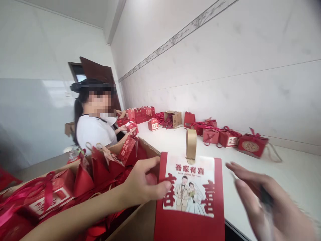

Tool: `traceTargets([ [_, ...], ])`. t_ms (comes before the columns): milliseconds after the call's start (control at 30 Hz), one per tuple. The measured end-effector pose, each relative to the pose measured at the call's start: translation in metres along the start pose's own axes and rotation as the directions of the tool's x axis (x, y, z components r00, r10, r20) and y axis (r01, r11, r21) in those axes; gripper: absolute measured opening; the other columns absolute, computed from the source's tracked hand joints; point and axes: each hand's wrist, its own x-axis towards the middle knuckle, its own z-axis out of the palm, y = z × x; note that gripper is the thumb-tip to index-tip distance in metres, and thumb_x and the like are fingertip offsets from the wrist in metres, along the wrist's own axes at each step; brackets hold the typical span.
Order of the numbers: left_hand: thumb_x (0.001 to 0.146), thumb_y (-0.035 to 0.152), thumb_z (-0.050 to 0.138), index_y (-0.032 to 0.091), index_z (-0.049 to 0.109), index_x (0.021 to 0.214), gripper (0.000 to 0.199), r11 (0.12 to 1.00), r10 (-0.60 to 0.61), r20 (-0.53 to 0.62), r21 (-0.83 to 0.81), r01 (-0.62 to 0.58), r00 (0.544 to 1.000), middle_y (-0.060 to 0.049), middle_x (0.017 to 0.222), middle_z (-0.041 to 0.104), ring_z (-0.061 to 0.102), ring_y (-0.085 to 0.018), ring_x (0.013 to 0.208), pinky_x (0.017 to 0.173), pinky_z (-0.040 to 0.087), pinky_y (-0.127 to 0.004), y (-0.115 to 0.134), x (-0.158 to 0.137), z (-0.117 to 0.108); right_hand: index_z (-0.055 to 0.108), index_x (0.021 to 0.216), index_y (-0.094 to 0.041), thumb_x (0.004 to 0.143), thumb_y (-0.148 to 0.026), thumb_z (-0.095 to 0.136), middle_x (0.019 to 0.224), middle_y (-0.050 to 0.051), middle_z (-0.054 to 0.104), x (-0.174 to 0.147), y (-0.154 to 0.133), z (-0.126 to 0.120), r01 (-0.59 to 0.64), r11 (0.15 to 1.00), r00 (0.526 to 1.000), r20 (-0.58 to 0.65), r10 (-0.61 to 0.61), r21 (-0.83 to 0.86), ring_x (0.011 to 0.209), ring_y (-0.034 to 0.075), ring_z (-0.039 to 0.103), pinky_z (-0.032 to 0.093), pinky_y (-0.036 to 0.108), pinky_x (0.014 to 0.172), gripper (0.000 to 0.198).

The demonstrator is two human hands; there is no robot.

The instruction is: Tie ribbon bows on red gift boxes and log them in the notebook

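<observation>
In the head view, my left hand (pixel 147 184) grips the left edge of a red wedding gift box (pixel 190 224), thumb on its front and fingers behind. The box stands upright, with a gold loop handle (pixel 191 145) on top and a white card (pixel 187 187) showing a cartoon couple. My right hand (pixel 271 197) is just right of the box, apart from it. Its fingers are closed around a slim pen-like thing (pixel 266 196), dark and partly clear, blurred by motion. Under my left forearm is a cardboard carton (pixel 140 217) full of red gift boxes (pixel 84 177).
Along the wall on the white table (pixel 265 177) sit several ribboned red boxes (pixel 252 145). A small carton (pixel 177 118) lies on its side, spilling red ribbons (pixel 167 122). A co-worker (pixel 94 130) at the left handles a small red box (pixel 132 127) near stacked boxes (pixel 140 115).
</observation>
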Motion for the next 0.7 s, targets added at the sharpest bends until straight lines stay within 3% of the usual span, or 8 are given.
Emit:
traceTargets([
  [67,0.072,0.022,0.062,0.013,0.066,0.096,0.026,1.000,0.027,0.078,0.006,-0.028,0.997,-0.008,0.087,0.071,0.066,-0.022,0.076,0.066,0.055,-0.027,0.007,0.003,0.011,0.061,0.099,-0.026,0.088,-0.048,0.054,0.099,0.004,0.066,0.016,-0.026,0.006,-0.021,0.996,1.000,-0.006,0.022,0.087,0.082,0.023,0.063,0.050,0.030,0.061,0.026],
  [133,0.072,0.022,0.062,0.015,0.066,0.096,0.025,0.999,0.047,0.108,0.010,-0.048,0.993,-0.007,0.086,0.070,0.066,-0.021,0.074,0.065,0.054,-0.026,0.008,0.005,0.019,0.060,0.093,-0.024,0.088,-0.044,0.055,0.083,0.001,0.065,0.028,-0.042,0.012,-0.052,0.987,0.999,0.020,0.049,0.153,0.064,0.017,0.060,0.046,0.025,0.051,0.021],
  [200,0.074,0.023,0.062,0.016,0.065,0.098,0.026,0.999,0.037,0.108,-0.004,-0.037,0.994,-0.006,0.089,0.070,0.066,-0.020,0.075,0.065,0.054,-0.024,0.006,0.005,0.023,0.058,0.082,-0.023,0.087,-0.039,0.056,0.066,-0.002,0.058,0.033,-0.049,0.016,-0.060,0.976,0.998,0.038,0.053,0.209,0.049,0.013,0.050,0.039,0.022,0.043,0.017],
  [300,0.076,0.027,0.061,0.018,0.065,0.099,0.025,1.000,-0.008,0.083,-0.025,0.010,0.996,-0.005,0.088,0.070,0.066,-0.020,0.077,0.065,0.054,-0.023,0.003,0.003,0.025,0.053,0.070,-0.021,0.084,-0.033,0.059,0.053,-0.005,0.046,0.034,-0.050,0.017,-0.061,0.960,0.997,0.052,0.048,0.274,0.042,0.011,0.040,0.031,0.020,0.038,0.018],
  [500,0.084,0.031,0.053,0.020,0.058,0.116,0.034,1.000,-0.017,0.064,-0.024,0.018,0.998,-0.006,0.101,0.067,0.064,-0.018,0.082,0.071,0.053,-0.023,0.003,-0.003,0.027,0.051,0.067,-0.022,0.081,-0.029,0.062,0.059,-0.003,0.054,0.033,-0.062,0.013,-0.024,0.965,1.000,0.021,0.020,0.262,0.045,0.011,0.043,0.032,0.022,0.040,0.019],
  [700,0.084,0.033,0.052,0.017,0.057,0.105,0.027,1.000,-0.014,0.071,-0.026,0.015,0.997,-0.005,0.088,0.067,0.061,-0.016,0.070,0.060,0.051,-0.023,0.000,-0.007,0.025,0.055,0.075,-0.023,0.080,-0.026,0.066,0.073,-0.001,0.062,0.027,-0.073,0.011,0.023,0.972,1.000,0.011,-0.027,0.236,0.051,0.013,0.050,0.037,0.023,0.043,0.012],
])
